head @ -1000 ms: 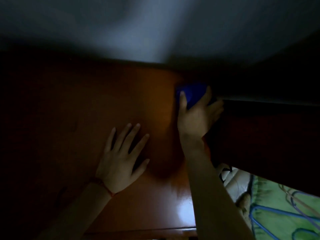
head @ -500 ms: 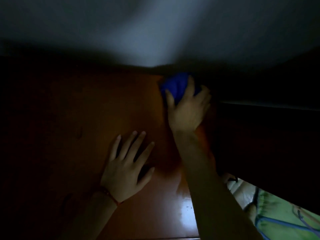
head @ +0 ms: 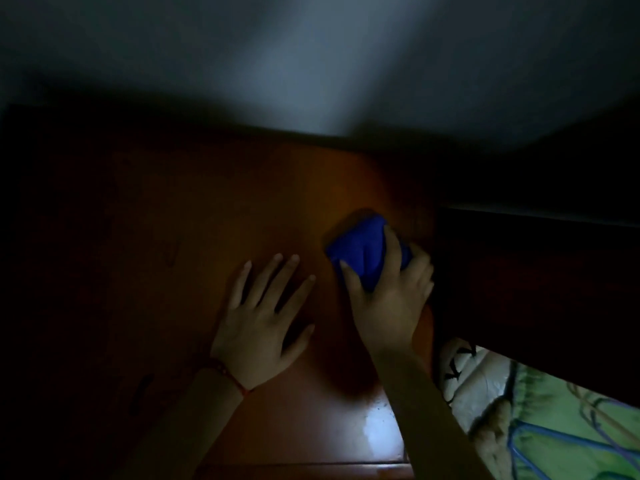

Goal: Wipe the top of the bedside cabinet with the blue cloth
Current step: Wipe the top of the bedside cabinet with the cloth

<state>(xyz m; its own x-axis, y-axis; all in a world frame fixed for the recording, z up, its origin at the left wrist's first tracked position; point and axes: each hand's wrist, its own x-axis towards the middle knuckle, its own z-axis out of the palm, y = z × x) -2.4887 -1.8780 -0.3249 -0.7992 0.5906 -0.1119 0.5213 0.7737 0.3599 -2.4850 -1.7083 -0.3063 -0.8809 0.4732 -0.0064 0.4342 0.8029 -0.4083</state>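
The room is dim. The bedside cabinet top is glossy reddish-brown wood filling the middle of the view. A bunched blue cloth lies on it near the right edge, and my right hand grips it from the near side, pressing it onto the wood. Beside it, my left hand rests flat on the cabinet top, fingers spread, holding nothing. A red string circles the left wrist.
A pale wall rises behind the cabinet. A dark bed frame stands against the cabinet's right side. Below it shows green bedding with blue hangers. The cabinet's left part is lost in shadow.
My right hand has drawn the blue cloth back from the far right corner towards me across the wood. The left hand has stayed flat in about the same spot.
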